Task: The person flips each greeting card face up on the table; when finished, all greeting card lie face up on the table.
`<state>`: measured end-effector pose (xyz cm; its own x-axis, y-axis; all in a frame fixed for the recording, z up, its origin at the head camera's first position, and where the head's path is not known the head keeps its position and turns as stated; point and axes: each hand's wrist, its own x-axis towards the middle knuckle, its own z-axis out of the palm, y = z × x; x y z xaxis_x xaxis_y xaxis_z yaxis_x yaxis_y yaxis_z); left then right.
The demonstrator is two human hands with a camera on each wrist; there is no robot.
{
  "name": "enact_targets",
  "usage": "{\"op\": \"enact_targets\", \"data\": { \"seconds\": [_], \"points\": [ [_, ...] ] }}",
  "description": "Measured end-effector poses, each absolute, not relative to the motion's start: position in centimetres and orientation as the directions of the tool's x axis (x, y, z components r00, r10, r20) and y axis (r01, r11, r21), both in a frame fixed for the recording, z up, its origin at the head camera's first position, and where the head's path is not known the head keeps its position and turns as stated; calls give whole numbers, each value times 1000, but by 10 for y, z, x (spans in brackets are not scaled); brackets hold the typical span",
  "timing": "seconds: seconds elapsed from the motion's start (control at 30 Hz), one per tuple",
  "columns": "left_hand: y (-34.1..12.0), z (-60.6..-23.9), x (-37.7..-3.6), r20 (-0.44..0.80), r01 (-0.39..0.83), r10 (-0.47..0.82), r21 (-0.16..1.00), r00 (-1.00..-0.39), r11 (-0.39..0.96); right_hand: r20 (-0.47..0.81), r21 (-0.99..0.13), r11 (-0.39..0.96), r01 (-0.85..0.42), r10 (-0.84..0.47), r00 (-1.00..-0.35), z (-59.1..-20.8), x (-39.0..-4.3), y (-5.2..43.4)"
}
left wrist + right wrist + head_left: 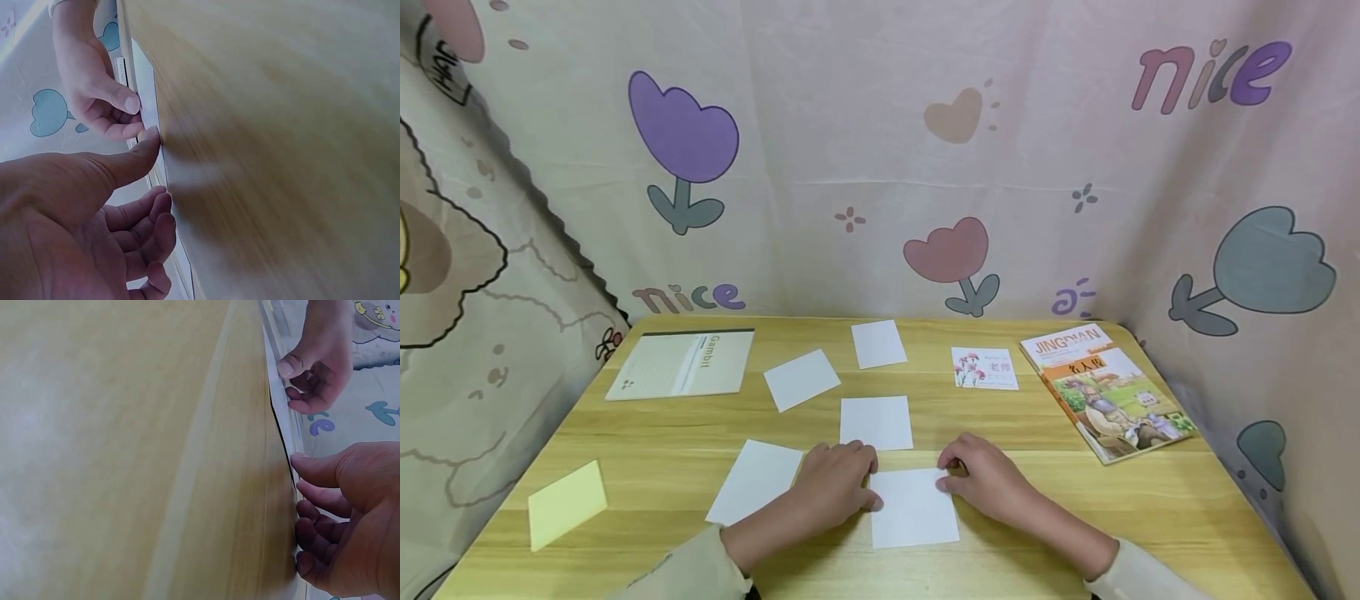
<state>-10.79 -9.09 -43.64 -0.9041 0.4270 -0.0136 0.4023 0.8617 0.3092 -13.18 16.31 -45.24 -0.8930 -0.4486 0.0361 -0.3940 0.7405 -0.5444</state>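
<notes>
A white paper square (pixel 915 512) lies on the wooden table (pixel 1075 500) near its front edge. My left hand (pixel 872 493) grips the sheet's far left corner, and my right hand (pixel 947 477) pinches its far right corner. In the left wrist view my left hand (pixel 156 169) has its thumb on the paper's edge (pixel 145 81) with the fingers curled beside it, and the right hand (pixel 134 115) pinches the same edge. In the right wrist view that edge (pixel 284 422) is raised a little off the wood between the right hand (pixel 301 475) and the left hand (pixel 289 381).
Several more white squares (pixel 876 422) lie on the table. A yellow sheet (pixel 567 502) is at the front left, a beige notebook (pixel 681 363) at the back left, a flower card (pixel 985 367) and a picture book (pixel 1105 390) at the back right. Printed cloth walls (pixel 880 167) enclose three sides.
</notes>
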Motion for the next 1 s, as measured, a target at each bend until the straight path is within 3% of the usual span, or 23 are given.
{"op": "enact_targets", "data": {
  "seconds": [0.7,1.0],
  "points": [
    [-95,-438,-119,-127,349,434,419,-892,838,24,-565,736,-372,-436,-900,-451,-135,163],
    [-98,-442,-118,-116,324,432,498,-894,804,-59,-722,630,-285,-467,-882,-451,-140,168]
  ]
}}
